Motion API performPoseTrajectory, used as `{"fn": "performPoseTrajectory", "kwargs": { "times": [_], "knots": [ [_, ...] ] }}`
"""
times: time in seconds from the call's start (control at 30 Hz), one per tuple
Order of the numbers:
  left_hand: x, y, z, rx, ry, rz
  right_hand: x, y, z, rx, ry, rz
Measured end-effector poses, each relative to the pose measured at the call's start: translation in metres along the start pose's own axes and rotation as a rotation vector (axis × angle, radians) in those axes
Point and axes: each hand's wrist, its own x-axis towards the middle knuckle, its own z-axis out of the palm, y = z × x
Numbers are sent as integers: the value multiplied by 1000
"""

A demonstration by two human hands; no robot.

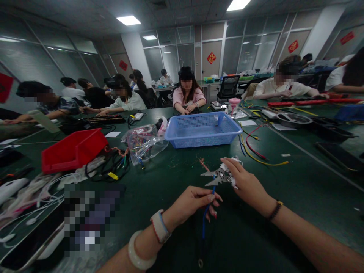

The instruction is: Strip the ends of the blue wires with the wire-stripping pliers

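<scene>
The left hand (203,199) pinches a blue wire (204,220) between thumb and fingertips, other fingers loosely spread. The right hand (246,182) is curled around the pliers (219,176), whose tips stand apart at the wire's upper end, above the counter (153,197). Copper strands (203,163) lie just past them; beyond sits a blue basket (203,142), with a plastic bag (143,142) and red bin (74,151) to its left.

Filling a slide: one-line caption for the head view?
Left hand holds a blue wire; right hand holds open pliers at its upper end, blue basket beyond.
</scene>
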Motion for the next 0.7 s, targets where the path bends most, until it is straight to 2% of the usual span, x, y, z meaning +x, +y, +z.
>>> {"fn": "performPoseTrajectory", "kwargs": {
  "times": [0.4,0.7],
  "knots": [
    [-2,0,6,-1,17,19,0,-3,-3,-174,19,-28],
    [-3,-2,6,-8,-23,-5,1,-1,-10,-194,-55,0]
  ]
}}
